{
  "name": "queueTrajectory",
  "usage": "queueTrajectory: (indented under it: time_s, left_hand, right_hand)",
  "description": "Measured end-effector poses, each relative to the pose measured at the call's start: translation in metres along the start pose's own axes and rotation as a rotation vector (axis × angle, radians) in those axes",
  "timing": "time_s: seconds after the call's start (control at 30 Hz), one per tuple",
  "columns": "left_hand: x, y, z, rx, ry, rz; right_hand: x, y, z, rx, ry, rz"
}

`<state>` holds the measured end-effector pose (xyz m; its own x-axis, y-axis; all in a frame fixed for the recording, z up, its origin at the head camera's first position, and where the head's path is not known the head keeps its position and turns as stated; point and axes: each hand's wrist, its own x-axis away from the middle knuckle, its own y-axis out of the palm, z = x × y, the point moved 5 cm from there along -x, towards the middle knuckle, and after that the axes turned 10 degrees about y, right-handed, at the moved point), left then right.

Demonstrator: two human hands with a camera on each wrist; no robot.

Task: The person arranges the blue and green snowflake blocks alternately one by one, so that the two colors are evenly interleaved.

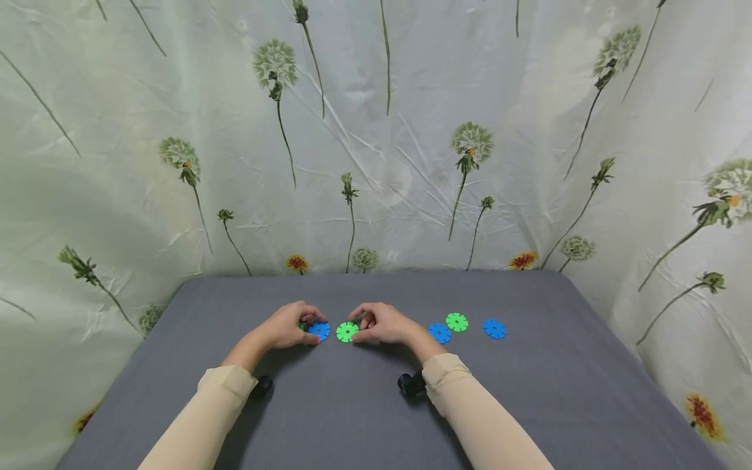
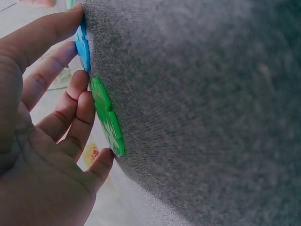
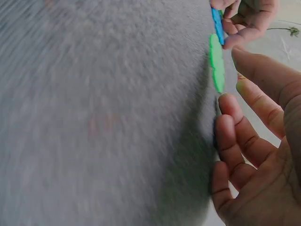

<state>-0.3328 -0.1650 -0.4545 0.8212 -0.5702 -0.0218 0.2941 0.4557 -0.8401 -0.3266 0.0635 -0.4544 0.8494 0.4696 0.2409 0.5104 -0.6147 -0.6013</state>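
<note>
My left hand (image 1: 290, 326) pinches a flat blue slotted disc (image 1: 320, 331) at its edges, thumb on the near side and a finger on the far side. A green disc (image 2: 108, 117) lies on the table under that palm, mostly hidden in the head view, with the lower fingers beside it. My right hand (image 1: 386, 325) holds another green slotted disc (image 1: 346, 332) between thumb and forefinger, just right of the blue one. A small gap separates these two discs. The right hand's other fingers (image 3: 228, 134) curl loosely near the tabletop.
Right of my right hand lie a blue disc (image 1: 439, 333), a green disc (image 1: 457, 322) and another blue disc (image 1: 495, 328). The grey cloth-covered table (image 1: 352, 418) ends at a floral curtain (image 1: 388, 150). Black wrist devices (image 1: 411, 385) hang below both wrists.
</note>
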Motion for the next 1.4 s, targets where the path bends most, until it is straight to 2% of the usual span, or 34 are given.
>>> queueTrajectory:
  time_s: [0.3,0.67,1.2,1.4]
  left_hand:
    - [0.000,-0.001,0.007,-0.051,0.005,-0.013]
    - [-0.006,-0.001,0.017,-0.035,0.022,-0.017]
    - [-0.023,0.006,0.021,-0.022,0.037,-0.038]
    - [-0.029,0.012,0.023,-0.011,0.044,-0.036]
  right_hand:
    - [0.025,-0.028,0.008,0.022,-0.034,0.071]
    - [0.056,-0.060,0.023,0.052,0.011,0.131]
    - [0.085,-0.086,0.037,0.063,0.048,0.196]
    - [0.091,-0.093,0.052,0.081,0.061,0.233]
